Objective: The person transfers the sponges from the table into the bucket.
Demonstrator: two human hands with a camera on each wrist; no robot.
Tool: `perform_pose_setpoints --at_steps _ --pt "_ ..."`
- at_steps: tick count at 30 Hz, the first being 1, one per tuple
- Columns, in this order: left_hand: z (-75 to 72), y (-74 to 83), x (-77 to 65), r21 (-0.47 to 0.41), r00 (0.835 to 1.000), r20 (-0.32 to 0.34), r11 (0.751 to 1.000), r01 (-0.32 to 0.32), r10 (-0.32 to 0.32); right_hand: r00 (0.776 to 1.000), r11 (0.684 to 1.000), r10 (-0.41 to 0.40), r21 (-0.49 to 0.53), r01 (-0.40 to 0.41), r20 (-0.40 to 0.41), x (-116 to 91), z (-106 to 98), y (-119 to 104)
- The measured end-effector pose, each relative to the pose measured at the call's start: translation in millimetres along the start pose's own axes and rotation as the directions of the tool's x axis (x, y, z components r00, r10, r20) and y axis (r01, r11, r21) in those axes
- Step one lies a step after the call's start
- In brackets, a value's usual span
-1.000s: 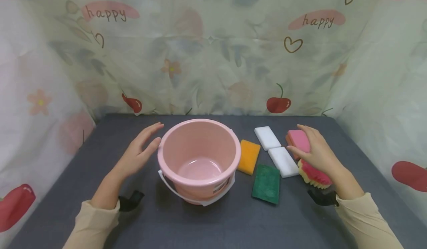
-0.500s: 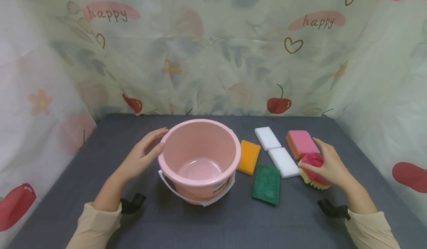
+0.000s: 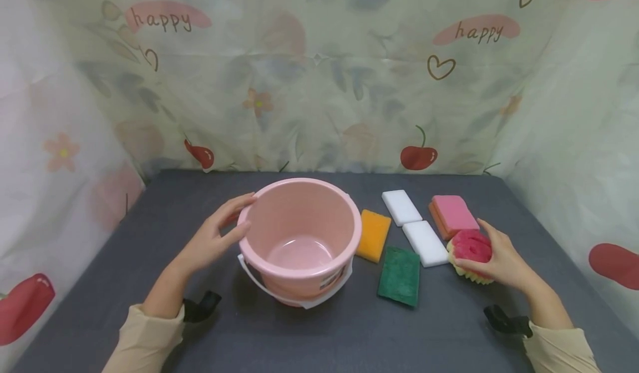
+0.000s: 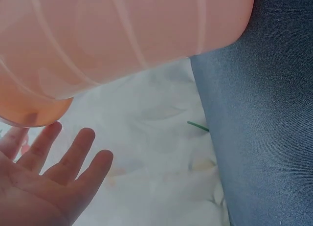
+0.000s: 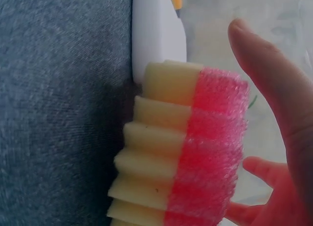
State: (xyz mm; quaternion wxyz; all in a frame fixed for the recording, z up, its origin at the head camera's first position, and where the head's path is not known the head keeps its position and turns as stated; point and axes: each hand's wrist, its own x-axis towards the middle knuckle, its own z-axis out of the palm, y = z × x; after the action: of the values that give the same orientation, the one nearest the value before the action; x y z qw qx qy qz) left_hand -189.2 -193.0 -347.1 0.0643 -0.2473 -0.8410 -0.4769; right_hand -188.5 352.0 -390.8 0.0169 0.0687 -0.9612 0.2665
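Note:
A pink bucket (image 3: 304, 215) with its white handle hanging down in front stands upright on the table. My left hand (image 3: 211, 240) is at the bucket's left rim, fingertips touching it and fingers fairly straight. In the left wrist view, the fingers (image 4: 73, 152) spread near the rim. On the right lies a scalloped sponge (image 3: 470, 246), red above and pale yellow below. Over its right side hovers my right hand (image 3: 508, 263), thumb and fingers spread about it. The right wrist view shows a gap between the thumb (image 5: 266, 64) and the sponge (image 5: 200, 152).
Beside the bucket lie an orange sponge (image 3: 373, 235) and a green scouring pad (image 3: 399, 277). Two white sponges (image 3: 401, 207) lie end to end further right. A pink-and-orange sponge (image 3: 453, 215) touches or nearly touches the scalloped one. Patterned cloth (image 3: 319, 84) walls the dark table (image 3: 359, 334).
My right hand has come down and nearer, from above the pink-and-orange sponge to around the scalloped sponge. My left hand has shifted right to the bucket's rim. The bucket stays in place.

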Motion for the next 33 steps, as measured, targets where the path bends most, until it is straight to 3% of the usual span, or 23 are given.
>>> perform_pose_setpoints --at_steps 8,33 --pt "1.6 0.1 -1.2 -0.005 0.999 0.037 1.0 0.026 -0.026 0.999 1.0 0.02 0.014 -0.021 0.029 -1.9 1.4 4.5" --pt "2.7 -1.3 -0.8 -0.045 1.0 0.024 0.999 0.019 -0.018 1.0 0.999 0.012 0.036 -0.012 0.014 -3.7 -4.0 -2.8"
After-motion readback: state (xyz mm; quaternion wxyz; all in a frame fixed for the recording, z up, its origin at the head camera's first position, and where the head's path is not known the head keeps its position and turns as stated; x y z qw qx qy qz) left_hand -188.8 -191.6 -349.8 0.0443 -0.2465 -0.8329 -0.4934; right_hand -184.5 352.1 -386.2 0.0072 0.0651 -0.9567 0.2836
